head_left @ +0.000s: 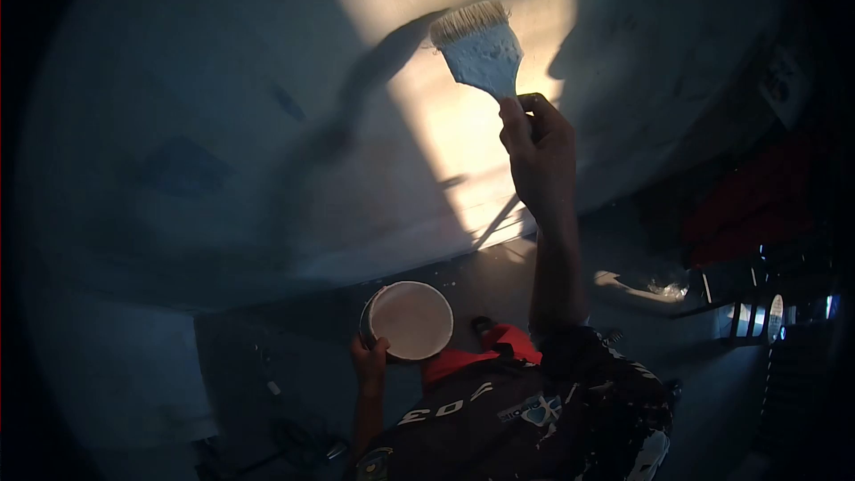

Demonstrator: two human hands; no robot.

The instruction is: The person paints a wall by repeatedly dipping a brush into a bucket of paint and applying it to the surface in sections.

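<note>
My right hand (pixel 537 147) is raised and closed round the handle of a wide paintbrush (pixel 481 53). The brush has a pale, paint-smeared body, and its bristles point up and to the left, right at the sunlit patch of the wall (pixel 427 116). Low in front of my body, my left hand (pixel 370 356) grips the side of a round paint bucket (pixel 411 321), thumb at the rim. Pale paint shows inside the bucket, and its outer side is mostly hidden.
Dark floor (pixel 294 325) runs along the foot of the wall. On the right lie a red cloth-like thing (pixel 748 205) and a shiny, crumpled clear item (pixel 668 290). A pale block-like surface (pixel 142 374) stands at the lower left.
</note>
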